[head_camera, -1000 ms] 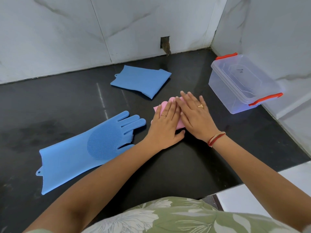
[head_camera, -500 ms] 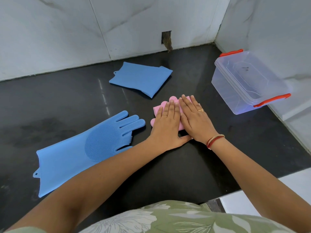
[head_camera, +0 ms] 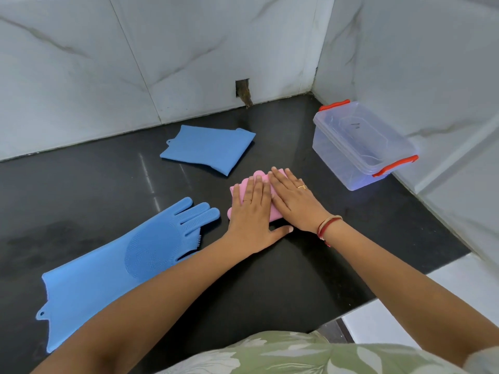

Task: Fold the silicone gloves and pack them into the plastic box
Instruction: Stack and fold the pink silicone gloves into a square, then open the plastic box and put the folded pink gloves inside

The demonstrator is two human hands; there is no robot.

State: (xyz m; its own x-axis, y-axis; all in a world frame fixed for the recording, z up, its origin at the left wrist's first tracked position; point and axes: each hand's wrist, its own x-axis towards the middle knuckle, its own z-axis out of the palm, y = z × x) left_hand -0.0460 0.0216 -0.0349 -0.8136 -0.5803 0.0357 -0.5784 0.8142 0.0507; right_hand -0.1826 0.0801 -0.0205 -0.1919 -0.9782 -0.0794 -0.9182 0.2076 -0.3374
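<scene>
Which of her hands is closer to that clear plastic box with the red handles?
The right hand. It lies flat on the pink glove, on the side toward the plastic box; the left hand presses beside it, farther away.

The black stone countertop (head_camera: 270,279) looks polished and faintly reflective, the marble-veined wall tiles (head_camera: 189,44) glossy, the plastic box (head_camera: 361,147) clear and smooth with red clips, and the unfolded blue silicone glove (head_camera: 113,260) matt with a bristled palm.

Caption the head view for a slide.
Both hands press a folded pink glove flat; two blue gloves wait.
</scene>
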